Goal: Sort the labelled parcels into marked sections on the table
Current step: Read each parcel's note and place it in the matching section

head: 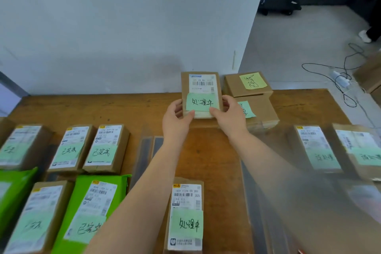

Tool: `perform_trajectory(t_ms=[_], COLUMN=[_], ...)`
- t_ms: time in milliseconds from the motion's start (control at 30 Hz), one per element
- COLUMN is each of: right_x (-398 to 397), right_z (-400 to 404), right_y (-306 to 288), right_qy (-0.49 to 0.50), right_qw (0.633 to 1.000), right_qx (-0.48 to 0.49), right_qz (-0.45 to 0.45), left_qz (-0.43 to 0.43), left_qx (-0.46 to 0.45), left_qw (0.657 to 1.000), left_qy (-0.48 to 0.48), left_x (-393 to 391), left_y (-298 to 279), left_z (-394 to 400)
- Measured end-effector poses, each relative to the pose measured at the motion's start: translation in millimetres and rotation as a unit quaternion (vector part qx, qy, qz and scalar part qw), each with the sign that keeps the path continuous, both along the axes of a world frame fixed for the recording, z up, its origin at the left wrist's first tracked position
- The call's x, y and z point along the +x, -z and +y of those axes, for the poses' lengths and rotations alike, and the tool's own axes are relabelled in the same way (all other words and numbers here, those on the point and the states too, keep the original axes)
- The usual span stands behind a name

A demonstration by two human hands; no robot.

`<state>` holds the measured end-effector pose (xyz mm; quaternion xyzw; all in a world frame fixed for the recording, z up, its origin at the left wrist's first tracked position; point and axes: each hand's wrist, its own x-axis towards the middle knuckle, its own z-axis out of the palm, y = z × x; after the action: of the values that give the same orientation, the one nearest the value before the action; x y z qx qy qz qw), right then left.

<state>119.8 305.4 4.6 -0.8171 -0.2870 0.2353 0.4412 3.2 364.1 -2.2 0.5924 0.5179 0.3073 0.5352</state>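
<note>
While at the table's [144, 105] far edge, both hands [178, 121] [228, 117] round one parcel [201, 88].

The bench [206, 150] is brown wood, matt, with dark knots and scuffs. The boxes [247, 85] are plain matt cardboard. Their labels [202, 83] are white printed paper, slightly shiny; the notes [202, 102] on them are matt pale green paper, one yellow. Two mailers [68, 231] are glossy green plastic. Dark tape strips [144, 150] on the bench look smooth.
</note>
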Motion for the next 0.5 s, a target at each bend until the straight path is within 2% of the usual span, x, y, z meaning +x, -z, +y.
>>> perform_trajectory(t_ms=[267,500], right_x=[-26,-45], right_z=[-91,-170], right_y=[-55,-85], right_qy=[0.017,0.004], right_qw=[0.993,0.984], right_qx=[0.120,0.175], right_qz=[-0.004,0.022], left_qz=[-0.064,-0.081], left_qx=[0.079,0.123], left_qw=[0.995,0.989], left_qy=[-0.013,-0.014], left_x=[-26,-51], left_y=[-59,-89], left_z=[-87,-162])
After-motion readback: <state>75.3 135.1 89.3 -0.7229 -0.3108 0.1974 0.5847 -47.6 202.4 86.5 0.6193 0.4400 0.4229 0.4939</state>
